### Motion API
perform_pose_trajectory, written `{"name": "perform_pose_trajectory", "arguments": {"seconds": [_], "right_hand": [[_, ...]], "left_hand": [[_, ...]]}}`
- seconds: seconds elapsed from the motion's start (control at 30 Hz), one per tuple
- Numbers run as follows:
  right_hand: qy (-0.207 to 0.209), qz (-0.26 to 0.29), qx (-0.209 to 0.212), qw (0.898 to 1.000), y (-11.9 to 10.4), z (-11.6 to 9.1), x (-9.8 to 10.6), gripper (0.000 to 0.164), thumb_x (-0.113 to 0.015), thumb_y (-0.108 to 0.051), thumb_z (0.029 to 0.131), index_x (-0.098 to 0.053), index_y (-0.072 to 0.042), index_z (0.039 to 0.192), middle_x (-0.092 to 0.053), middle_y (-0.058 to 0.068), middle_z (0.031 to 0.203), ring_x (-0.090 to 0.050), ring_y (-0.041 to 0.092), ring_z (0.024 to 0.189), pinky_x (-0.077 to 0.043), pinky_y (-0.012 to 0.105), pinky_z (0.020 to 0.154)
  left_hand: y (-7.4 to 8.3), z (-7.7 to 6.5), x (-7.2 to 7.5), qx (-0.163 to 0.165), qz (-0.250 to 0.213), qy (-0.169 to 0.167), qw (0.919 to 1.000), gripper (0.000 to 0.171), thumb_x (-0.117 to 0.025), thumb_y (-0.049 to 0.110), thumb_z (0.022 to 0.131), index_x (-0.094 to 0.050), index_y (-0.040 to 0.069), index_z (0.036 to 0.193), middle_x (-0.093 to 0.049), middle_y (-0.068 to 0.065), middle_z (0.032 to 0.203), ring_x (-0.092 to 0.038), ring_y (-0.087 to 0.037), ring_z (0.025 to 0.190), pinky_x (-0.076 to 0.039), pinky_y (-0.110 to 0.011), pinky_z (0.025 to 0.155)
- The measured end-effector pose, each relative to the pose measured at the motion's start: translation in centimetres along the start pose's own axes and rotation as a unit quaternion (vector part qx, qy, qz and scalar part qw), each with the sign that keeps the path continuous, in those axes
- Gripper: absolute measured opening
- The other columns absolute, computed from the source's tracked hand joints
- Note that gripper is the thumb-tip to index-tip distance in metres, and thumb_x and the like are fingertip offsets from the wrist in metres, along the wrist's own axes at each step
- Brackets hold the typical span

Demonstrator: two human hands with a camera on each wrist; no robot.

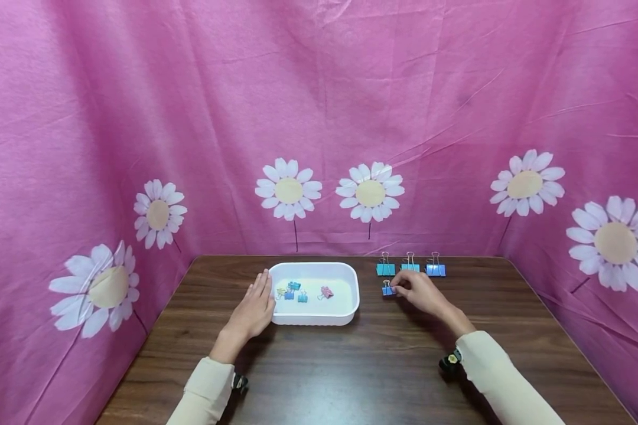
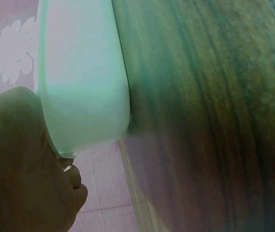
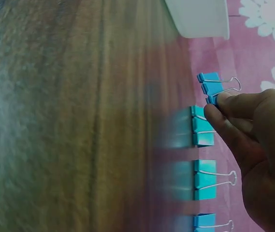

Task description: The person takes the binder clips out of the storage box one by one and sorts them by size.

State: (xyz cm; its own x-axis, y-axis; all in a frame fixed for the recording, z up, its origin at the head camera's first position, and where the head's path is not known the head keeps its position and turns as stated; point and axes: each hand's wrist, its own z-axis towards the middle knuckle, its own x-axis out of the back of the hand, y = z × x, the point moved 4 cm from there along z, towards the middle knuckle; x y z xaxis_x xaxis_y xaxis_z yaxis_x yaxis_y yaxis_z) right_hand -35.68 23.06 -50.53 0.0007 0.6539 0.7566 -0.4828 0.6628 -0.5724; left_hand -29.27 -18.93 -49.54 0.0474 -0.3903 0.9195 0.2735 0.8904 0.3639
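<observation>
Between thumb and fingers, my right hand (image 1: 419, 290) pinches a small blue binder clip (image 1: 387, 288) by its side, close over the table; the right wrist view shows the same clip (image 3: 212, 88) at the fingertips. Just behind it stand a teal binder clip (image 1: 385, 270), another teal clip (image 1: 410, 268) and a larger blue clip (image 1: 435, 270) in a row, wire handles up. My left hand (image 1: 252, 310) rests with straight fingers along the left side of a white tray (image 1: 315, 319). Inside the tray lie several small clips, among them a pink one (image 1: 326, 291) and a teal one (image 1: 302, 297).
The dark wooden table (image 1: 329, 372) ends at a pink curtain (image 1: 319, 118) with daisies, which closes off the back and both sides. The row of clips stands near the table's back edge, right of the tray.
</observation>
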Motion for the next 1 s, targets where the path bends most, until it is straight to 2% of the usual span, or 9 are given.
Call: {"name": "perform_pose_trajectory", "arguments": {"seconds": [0.17, 0.23, 0.37, 0.53, 0.7, 0.83, 1.0], "right_hand": [[0.000, 0.007, -0.017, 1.000, 0.6, 0.0, -0.7, 0.006, -0.076, -0.001, 0.094, -0.077, -0.007, 0.092, -0.078, 0.005, 0.092, -0.069, 0.005, 0.077, -0.061, 0.021, 0.067], [-0.006, 0.008, -0.024, 1.000, 0.8, 0.0, -0.9, 0.002, -0.076, -0.004, 0.096, -0.077, -0.005, 0.094, -0.077, 0.004, 0.091, -0.069, 0.005, 0.075, -0.061, 0.021, 0.065], [-0.024, 0.006, -0.042, 0.999, 1.0, 0.0, -1.1, 0.004, -0.075, -0.006, 0.098, -0.077, -0.002, 0.099, -0.077, 0.002, 0.089, -0.068, 0.006, 0.073, -0.060, 0.021, 0.065], [-0.027, -0.015, -0.050, 0.998, 1.3, -0.2, -1.2, 0.007, -0.076, -0.010, 0.098, -0.078, -0.004, 0.102, -0.078, 0.001, 0.092, -0.065, 0.006, 0.074, -0.057, 0.021, 0.065], [-0.017, -0.022, -0.052, 0.998, 1.3, -0.3, -1.2, 0.009, -0.078, -0.017, 0.098, -0.077, -0.008, 0.096, -0.079, 0.001, 0.093, -0.065, 0.005, 0.073, -0.056, 0.022, 0.064], [-0.014, -0.028, -0.041, 0.999, 1.2, -0.1, -1.3, 0.004, -0.079, -0.014, 0.096, -0.077, -0.011, 0.097, -0.078, 0.001, 0.093, -0.069, 0.009, 0.079, -0.059, 0.028, 0.071], [-0.019, -0.052, -0.028, 0.998, 1.3, 0.1, -1.7, 0.005, -0.078, -0.012, 0.096, -0.078, -0.010, 0.101, -0.078, 0.003, 0.097, -0.070, 0.015, 0.087, -0.061, 0.037, 0.078]], "left_hand": [[0.2, -0.1, 0.1, -0.006, -0.002, 0.006, 1.0000, 0.059, -0.037, 0.015, 0.110, -0.030, -0.015, 0.160, -0.021, -0.029, 0.174, -0.024, -0.048, 0.162, -0.025, -0.061, 0.133], [0.2, -0.1, 0.0, -0.004, -0.001, 0.003, 1.0000, 0.059, -0.038, 0.015, 0.111, -0.029, -0.015, 0.161, -0.021, -0.028, 0.174, -0.023, -0.047, 0.162, -0.025, -0.060, 0.133], [0.1, -0.1, -0.1, 0.002, 0.002, -0.009, 1.0000, 0.059, -0.038, 0.016, 0.112, -0.027, -0.013, 0.163, -0.018, -0.026, 0.176, -0.021, -0.045, 0.164, -0.023, -0.059, 0.134], [0.0, 0.0, -0.2, 0.005, 0.005, -0.016, 0.9998, 0.059, -0.036, 0.017, 0.113, -0.025, -0.012, 0.163, -0.016, -0.025, 0.177, -0.020, -0.045, 0.164, -0.021, -0.058, 0.135], [0.0, 0.0, -0.1, 0.005, 0.001, -0.010, 0.9999, 0.060, -0.037, 0.016, 0.112, -0.025, -0.012, 0.163, -0.017, -0.026, 0.176, -0.019, -0.045, 0.164, -0.022, -0.059, 0.134], [-0.1, 0.0, -0.1, 0.005, 0.004, -0.009, 0.9999, 0.060, -0.037, 0.016, 0.112, -0.026, -0.013, 0.163, -0.018, -0.026, 0.176, -0.019, -0.045, 0.164, -0.022, -0.059, 0.134], [-0.1, 0.0, -0.1, 0.004, 0.003, -0.011, 0.9999, 0.060, -0.037, 0.016, 0.112, -0.026, -0.013, 0.162, -0.018, -0.027, 0.176, -0.019, -0.045, 0.164, -0.022, -0.060, 0.134]]}}
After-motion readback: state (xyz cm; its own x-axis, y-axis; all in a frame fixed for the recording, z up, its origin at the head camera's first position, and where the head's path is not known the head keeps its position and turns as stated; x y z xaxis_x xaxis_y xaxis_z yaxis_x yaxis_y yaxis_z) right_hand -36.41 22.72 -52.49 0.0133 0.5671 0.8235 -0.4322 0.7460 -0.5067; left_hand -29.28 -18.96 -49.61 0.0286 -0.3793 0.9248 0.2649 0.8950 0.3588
